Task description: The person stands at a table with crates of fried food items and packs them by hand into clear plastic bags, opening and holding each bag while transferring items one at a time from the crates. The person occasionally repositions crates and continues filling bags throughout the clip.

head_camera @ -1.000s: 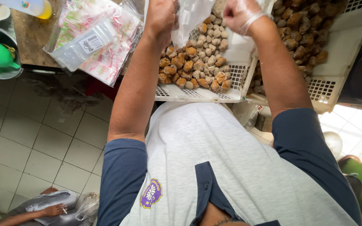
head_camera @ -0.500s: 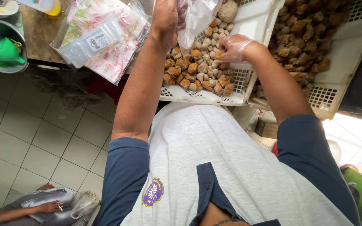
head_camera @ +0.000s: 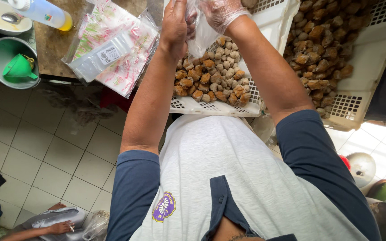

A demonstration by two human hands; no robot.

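Two white crates [head_camera: 269, 27] of brown lumps [head_camera: 211, 80] sit ahead, printed packets [head_camera: 112, 49] on the bench [head_camera: 54, 44] to the left, a clear bag [head_camera: 202, 35] above the near crate with bare left hand [head_camera: 175, 24] and gloved right hand [head_camera: 222, 13] grips both clamped on its top.

Half a second ago the gloved right hand [head_camera: 222, 13] was down among the brown fried snack pieces [head_camera: 213, 76] in the white slotted crate [head_camera: 215, 106], at about five o'clock from the clear plastic bag [head_camera: 202, 33]. Now it has come up to twelve o'clock of that heap and meets the bag's mouth, close against the bare left hand [head_camera: 175, 24]. A second ago it was likewise high, so it has dipped and risen again. The left hand has shifted only a little, staying on the bag's left edge at the top of the view.
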